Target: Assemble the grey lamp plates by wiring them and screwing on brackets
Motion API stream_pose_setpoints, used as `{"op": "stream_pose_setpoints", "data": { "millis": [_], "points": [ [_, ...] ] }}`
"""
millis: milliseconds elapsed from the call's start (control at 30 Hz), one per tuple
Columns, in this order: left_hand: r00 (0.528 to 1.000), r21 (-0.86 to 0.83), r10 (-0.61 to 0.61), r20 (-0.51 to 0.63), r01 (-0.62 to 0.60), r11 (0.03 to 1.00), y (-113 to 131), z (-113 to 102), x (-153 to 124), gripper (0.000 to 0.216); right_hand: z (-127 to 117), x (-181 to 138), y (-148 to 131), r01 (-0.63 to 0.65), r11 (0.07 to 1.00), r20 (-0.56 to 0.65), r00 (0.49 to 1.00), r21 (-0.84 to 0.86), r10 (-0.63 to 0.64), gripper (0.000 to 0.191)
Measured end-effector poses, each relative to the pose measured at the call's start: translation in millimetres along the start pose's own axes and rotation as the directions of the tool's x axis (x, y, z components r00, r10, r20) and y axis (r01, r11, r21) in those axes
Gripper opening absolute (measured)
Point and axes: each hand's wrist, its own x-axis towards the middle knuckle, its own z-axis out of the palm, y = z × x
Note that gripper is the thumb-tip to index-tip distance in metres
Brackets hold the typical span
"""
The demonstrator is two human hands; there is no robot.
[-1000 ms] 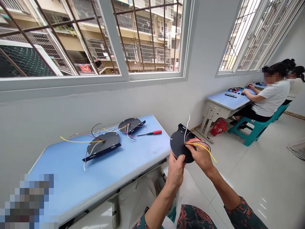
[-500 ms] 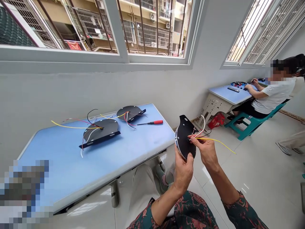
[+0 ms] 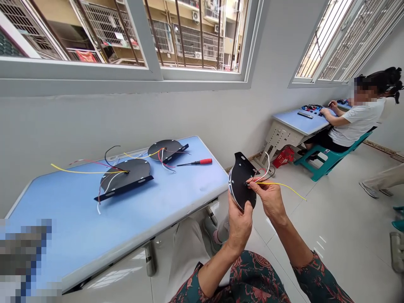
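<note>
My left hand [image 3: 240,223] grips a black round metal plate [image 3: 240,185] by its lower edge. The plate is tilted up in front of me, off the table's right end, and has a bent flange with slots and small screws round its rim. My right hand [image 3: 270,200] pinches the wires [image 3: 280,184] where they leave the hole in the plate's middle. Yellow, white, red and black wires fan out past my fingers. Two similar black plates with wires, a nearer one [image 3: 135,174] and a farther one [image 3: 160,148], lie on the blue table [image 3: 176,198].
A screwdriver [image 3: 202,162] with a red handle lies near the table's right end. Farther right, a person in a white shirt [image 3: 360,122] sits on a green stool [image 3: 325,162] at another blue desk [image 3: 290,120]. A red bag [image 3: 284,156] stands beneath that desk.
The view has shifted slightly, so the table and its things sit a little farther left. Both hands keep their hold on the plate and wires.
</note>
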Motion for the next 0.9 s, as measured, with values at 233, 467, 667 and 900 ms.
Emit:
{"op": "stream_pose_setpoints", "data": {
  "millis": [233, 467, 667, 900],
  "points": [
    [0.999, 0.117, 0.020, 0.042, -0.025, 0.993, -9, 1, 4, 0.068, -5, 3, 3, 0.013, 0.998, 0.005, 1.000, -0.068, -0.013, 0.018],
    [0.982, 0.049, -0.164, 0.095, 0.160, 0.986, -11, 14, 7, 0.070, -25, -3, -7, 0.219, 0.939, -0.149, 0.953, -0.266, -0.264, 0.009],
    [0.865, 0.015, -0.418, 0.276, 0.431, 0.902, 10, 39, -5, 0.082, -64, -24, -27, 0.505, 0.676, -0.038, 0.786, -0.537, -0.617, 0.029],
    [0.835, 0.081, -0.444, 0.326, 0.443, 0.893, 17, 54, -26, 0.081, -89, -41, -21, 0.436, 0.478, 0.022, 0.756, -0.763, -0.654, 0.031]
  ]
}}
